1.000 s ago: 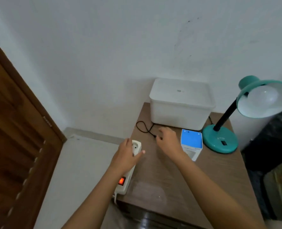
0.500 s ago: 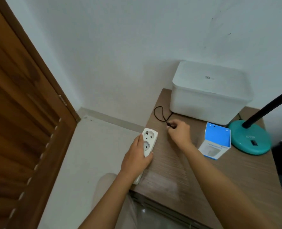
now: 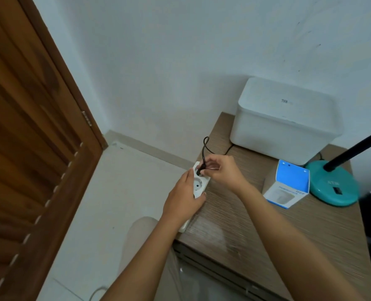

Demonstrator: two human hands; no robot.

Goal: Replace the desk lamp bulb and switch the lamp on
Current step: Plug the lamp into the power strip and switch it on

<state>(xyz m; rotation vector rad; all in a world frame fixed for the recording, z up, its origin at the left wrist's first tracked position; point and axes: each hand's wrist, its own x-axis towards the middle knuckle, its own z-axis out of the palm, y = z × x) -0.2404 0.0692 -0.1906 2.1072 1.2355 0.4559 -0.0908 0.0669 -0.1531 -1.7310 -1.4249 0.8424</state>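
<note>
Our right hand (image 3: 221, 173) pinches the black plug (image 3: 200, 168) at the far socket of the white power strip (image 3: 198, 185); whether the pins are seated we cannot tell. From the plug, the black cord (image 3: 205, 147) loops up and away from our fingers, then runs toward the white bin (image 3: 284, 120). Our left hand (image 3: 183, 199) wraps around the strip's near half, thumb on the table side, pinning it at the table's left edge. The nearer socket lies bare between our two hands.

To the right of our right hand stands the bulb box (image 3: 287, 186), its blue flap open. Just beyond it sits the teal lamp base (image 3: 334, 185), with the black neck (image 3: 358, 148) rising out of view to the right; the shade and bulb lie outside our view. The bin sits beyond our right hand, against the wall. The wooden table (image 3: 288, 235) carries all of this. Far to the left of our left hand stands a brown door (image 3: 28, 148).
</note>
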